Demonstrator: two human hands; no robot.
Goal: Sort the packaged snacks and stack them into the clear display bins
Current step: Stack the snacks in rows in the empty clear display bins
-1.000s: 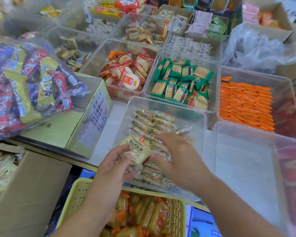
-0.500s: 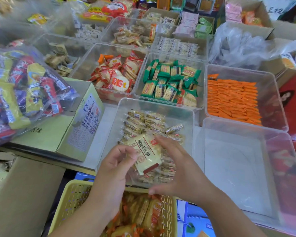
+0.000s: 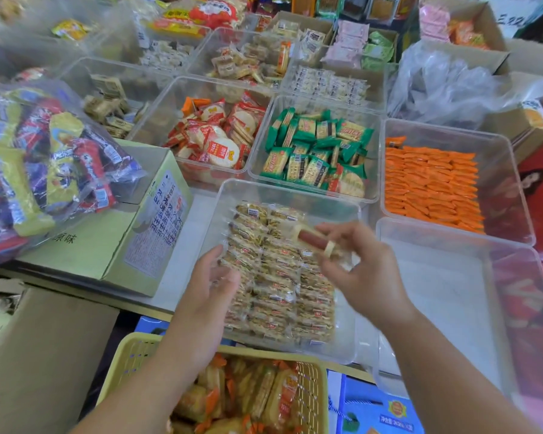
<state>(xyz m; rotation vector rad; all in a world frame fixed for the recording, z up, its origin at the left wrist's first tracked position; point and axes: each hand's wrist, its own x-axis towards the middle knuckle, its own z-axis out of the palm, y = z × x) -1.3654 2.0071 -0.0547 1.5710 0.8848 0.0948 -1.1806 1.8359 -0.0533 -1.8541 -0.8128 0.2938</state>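
Letting go of the snack packet (image 3: 318, 242), the left hand (image 3: 213, 277) now hangs open, fingers loose, over the left side of the middle clear bin (image 3: 347, 343). The packet has gone across to the right hand (image 3: 369, 274), which pinches it just above the rows of packets (image 3: 273, 283) lying in that bin. I think it will be laid on the right row next. Counting: one yellow basket (image 3: 123, 361) near the person, two hands, one packet held, one bare clear bin (image 3: 436, 292) on the right. The stacked packets are too many to count.
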